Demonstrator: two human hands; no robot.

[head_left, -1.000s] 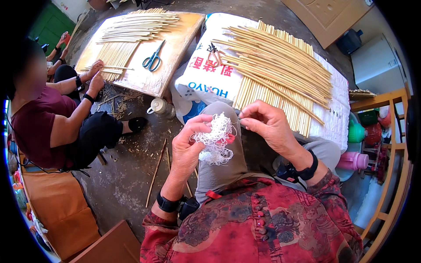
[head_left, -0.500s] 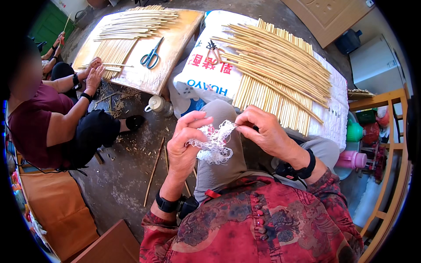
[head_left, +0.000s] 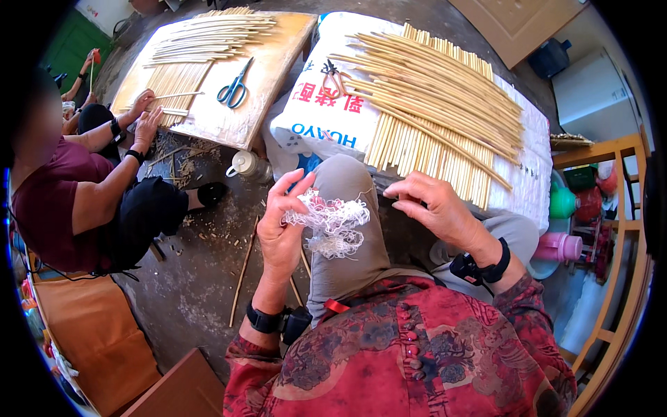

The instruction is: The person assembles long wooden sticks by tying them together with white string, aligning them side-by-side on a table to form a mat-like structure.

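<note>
Tangle of thin white thread [head_left: 332,221], loose and lacy, in messy loops, not wound. Upper part spread wide, open and frayed; lower part gathered into denser, rounded clump. Touch of pink-red showing among upper loops. Left edge gripped in fingers of left hand [head_left: 279,226]; rest hanging free in front of grey trouser leg [head_left: 344,177]. Stray strand curling up at upper right.

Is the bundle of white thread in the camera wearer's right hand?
No, the left hand holds the bundle, to the left of the right hand.
</note>
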